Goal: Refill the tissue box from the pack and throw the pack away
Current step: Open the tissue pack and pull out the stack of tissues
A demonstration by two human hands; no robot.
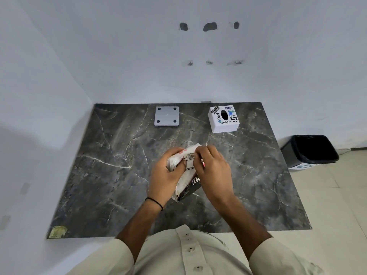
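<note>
Centrally, the crinkled plastic tissue pack (186, 171) is held above the veined dark marble table (111, 175): left hand (165, 175) wrapped around it, right hand (213, 169) fingers pinching its top edge. Behind stand the stickered white square tissue box (223, 119), a flat grey base plate (166, 116), and, on the floor to the right, a black bin (309, 150).

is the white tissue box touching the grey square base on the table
Apart. The head view shows the tissue box and the grey base separated by a wide strip of bare marble table.
</note>
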